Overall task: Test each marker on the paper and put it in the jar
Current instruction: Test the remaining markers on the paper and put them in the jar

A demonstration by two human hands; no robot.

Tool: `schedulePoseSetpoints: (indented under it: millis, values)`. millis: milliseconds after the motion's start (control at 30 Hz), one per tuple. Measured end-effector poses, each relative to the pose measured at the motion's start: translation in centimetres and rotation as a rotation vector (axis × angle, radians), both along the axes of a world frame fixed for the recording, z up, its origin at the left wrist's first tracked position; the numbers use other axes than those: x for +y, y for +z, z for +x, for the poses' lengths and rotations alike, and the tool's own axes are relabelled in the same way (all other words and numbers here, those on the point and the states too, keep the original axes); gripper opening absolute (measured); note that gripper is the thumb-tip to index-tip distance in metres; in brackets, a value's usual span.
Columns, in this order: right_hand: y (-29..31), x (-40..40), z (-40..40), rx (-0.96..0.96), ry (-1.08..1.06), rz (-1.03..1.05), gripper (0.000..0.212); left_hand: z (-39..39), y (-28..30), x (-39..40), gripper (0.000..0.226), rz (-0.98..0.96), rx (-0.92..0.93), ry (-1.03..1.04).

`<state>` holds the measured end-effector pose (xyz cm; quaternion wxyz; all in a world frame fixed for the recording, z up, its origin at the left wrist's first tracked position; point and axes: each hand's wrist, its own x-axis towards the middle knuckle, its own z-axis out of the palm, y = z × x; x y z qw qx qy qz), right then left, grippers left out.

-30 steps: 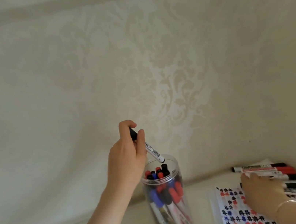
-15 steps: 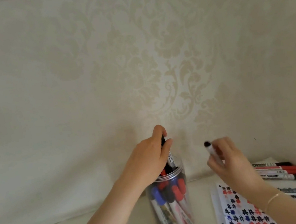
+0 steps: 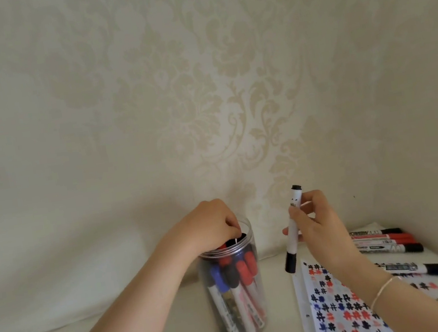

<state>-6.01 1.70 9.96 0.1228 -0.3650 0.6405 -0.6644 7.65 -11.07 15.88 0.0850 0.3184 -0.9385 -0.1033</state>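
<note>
L hand (image 3: 209,225) dropped to jar (image 3: 236,299) mouth, grip curled, contents unclear; R hand (image 3: 316,225) grips black marker (image 3: 293,233) upright.

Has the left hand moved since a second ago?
Yes. The left hand has come down from above the jar to its rim, fingers now dipping into the opening.

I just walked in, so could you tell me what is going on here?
A person is sorting markers. The left hand is at the mouth of the clear jar, which already holds many markers. The right hand holds a capped black marker upright above the paper covered in test marks. Five more markers lie beside the paper.
</note>
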Motion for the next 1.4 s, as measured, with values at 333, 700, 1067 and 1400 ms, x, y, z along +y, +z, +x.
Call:
schedulePoseSetpoints:
  millis: [333, 700, 1067, 1400]
  values:
    - [0.3, 5.1, -2.4, -0.362, -0.137, -0.196, 0.014, -4.0, -2.9, 9.9, 0.044, 0.108, 0.263, -0.274]
    - [-2.0, 10.7, -4.2, -0.396, 0.178, -0.084, 0.022, -7.3, -6.9, 12.5, 0.023, 0.294, 0.237, -0.537]
    - [-2.2, 14.6, -4.9, -0.39, 0.438, 0.049, 0.024, -7.4, -7.9, 14.9, 0.015, 0.778, 0.246, -0.693]
    - [-4.1, 16.9, -4.9, -0.445, 0.463, 0.066, 0.025, -7.4, -9.1, 16.8, 0.017, 0.987, 0.161, -0.732]
